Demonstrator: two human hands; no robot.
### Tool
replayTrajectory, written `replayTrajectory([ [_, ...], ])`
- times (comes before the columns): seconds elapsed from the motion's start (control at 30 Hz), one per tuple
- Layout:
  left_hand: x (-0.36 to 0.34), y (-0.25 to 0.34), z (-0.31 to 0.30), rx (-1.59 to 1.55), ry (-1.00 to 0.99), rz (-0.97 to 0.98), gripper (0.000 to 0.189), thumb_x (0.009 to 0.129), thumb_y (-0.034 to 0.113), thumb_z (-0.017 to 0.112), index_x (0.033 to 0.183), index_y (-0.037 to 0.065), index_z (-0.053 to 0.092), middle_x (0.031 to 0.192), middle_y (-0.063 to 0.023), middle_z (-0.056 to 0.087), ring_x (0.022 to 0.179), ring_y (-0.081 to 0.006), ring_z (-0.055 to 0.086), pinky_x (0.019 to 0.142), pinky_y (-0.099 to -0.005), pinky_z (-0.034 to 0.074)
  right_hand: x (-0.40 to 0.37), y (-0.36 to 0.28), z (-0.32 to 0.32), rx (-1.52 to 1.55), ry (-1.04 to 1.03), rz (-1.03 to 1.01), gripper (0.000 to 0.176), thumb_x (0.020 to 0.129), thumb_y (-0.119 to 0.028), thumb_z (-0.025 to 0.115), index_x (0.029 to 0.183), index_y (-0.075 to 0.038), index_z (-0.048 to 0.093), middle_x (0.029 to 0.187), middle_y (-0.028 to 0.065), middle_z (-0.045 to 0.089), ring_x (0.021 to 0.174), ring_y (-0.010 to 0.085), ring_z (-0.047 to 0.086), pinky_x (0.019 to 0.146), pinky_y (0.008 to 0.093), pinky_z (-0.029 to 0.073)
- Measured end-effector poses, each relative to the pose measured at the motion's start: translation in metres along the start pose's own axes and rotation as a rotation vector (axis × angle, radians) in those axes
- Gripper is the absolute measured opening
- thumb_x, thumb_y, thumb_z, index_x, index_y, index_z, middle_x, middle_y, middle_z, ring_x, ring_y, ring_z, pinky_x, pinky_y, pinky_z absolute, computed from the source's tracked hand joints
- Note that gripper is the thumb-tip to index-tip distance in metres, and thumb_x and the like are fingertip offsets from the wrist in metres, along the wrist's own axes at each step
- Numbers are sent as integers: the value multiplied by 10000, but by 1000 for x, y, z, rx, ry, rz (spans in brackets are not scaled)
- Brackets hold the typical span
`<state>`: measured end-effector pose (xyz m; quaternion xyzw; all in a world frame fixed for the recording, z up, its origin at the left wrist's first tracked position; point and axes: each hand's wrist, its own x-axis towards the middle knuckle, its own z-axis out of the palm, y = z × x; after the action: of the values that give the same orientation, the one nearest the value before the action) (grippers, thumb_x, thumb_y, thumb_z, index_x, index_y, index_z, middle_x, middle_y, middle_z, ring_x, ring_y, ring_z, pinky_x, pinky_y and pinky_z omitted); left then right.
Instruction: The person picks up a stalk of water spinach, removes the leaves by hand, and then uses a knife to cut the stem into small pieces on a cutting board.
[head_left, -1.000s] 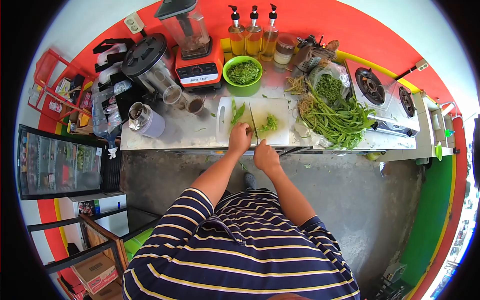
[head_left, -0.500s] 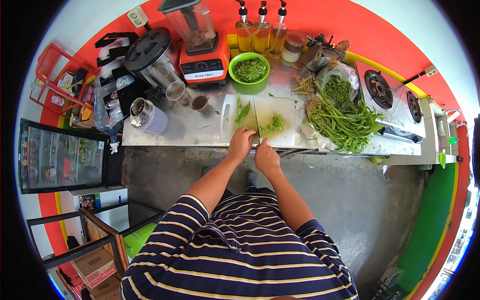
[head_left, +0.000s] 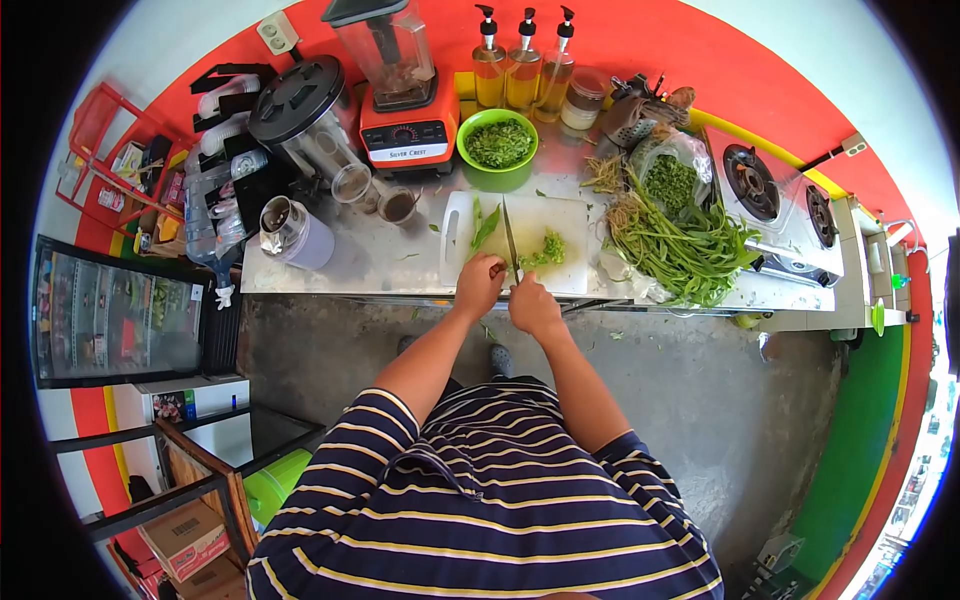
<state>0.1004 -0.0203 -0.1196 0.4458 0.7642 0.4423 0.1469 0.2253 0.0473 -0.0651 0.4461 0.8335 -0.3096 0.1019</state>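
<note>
My right hand (head_left: 535, 306) is wrapped round the handle of a knife (head_left: 511, 236), whose blade points away from me over the white cutting board (head_left: 567, 212). Left of the blade, at the board's near edge, my left hand (head_left: 480, 284) has its fingers curled together; what they hold, if anything, is hidden. Green leaves (head_left: 486, 226) lie on the board beyond my left hand. Right of the knife is a small heap of chopped greens (head_left: 550, 249). A green bowl (head_left: 497, 178) with chopped greens stands behind the board.
Leafy stalks (head_left: 675, 250) and a plastic bag of greens (head_left: 672, 182) lie to the right, before a gas stove (head_left: 783, 220). A red blender (head_left: 408, 135), cups (head_left: 398, 206) and a metal-topped container (head_left: 297, 235) stand left. Pump bottles (head_left: 522, 72) line the back.
The knife blade has swung slightly, now tilting left at its tip and showing more of its flat side. My left hand's fingers look more tightly curled. The view has shifted slightly.
</note>
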Motion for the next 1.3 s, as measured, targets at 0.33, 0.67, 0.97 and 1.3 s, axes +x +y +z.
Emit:
replayTrajectory([
  [0.33, -9, -5, 2, 86, 112, 111, 126, 816, 27, 689, 933, 7, 729, 839, -139, 633, 746, -296, 657, 702, -380, 526, -10, 7, 0, 16, -49, -45, 401, 1012, -306, 497, 1180, 45, 399, 1013, 360, 660, 989, 505, 658, 872, 568, 517],
  [0.67, -11, -8, 6, -108, 128, -78, 152, 788, 13, 680, 929, 13, 736, 866, -126, 655, 757, -262, 676, 703, -352, 544, -14, 0, 4, 44, -39, -14, 405, 1011, -316, 501, 1182, 36, 398, 1016, 356, 659, 999, 530, 640, 889, 586, 498],
  [0.97, -11, -11, 5, -181, 104, -111, 120, 783, -9, 715, 899, -25, 689, 864, -112, 638, 734, -213, 659, 687, -301, 543, -11, 0, 16, 6, -50, -35, 384, 1011, -295, 499, 1167, 40, 396, 1010, 346, 666, 976, 520, 652, 869, 573, 512],
  [1.3, -15, -10, 4, -120, 143, -99, 125, 787, 11, 745, 896, -18, 690, 853, -113, 605, 690, -210, 630, 642, -316, 524, -15, -1, 22, -56, -57, -47, 375, 995, -257, 515, 1171, 45, 381, 1004, 342, 671, 974, 504, 665, 869, 562, 522],
])
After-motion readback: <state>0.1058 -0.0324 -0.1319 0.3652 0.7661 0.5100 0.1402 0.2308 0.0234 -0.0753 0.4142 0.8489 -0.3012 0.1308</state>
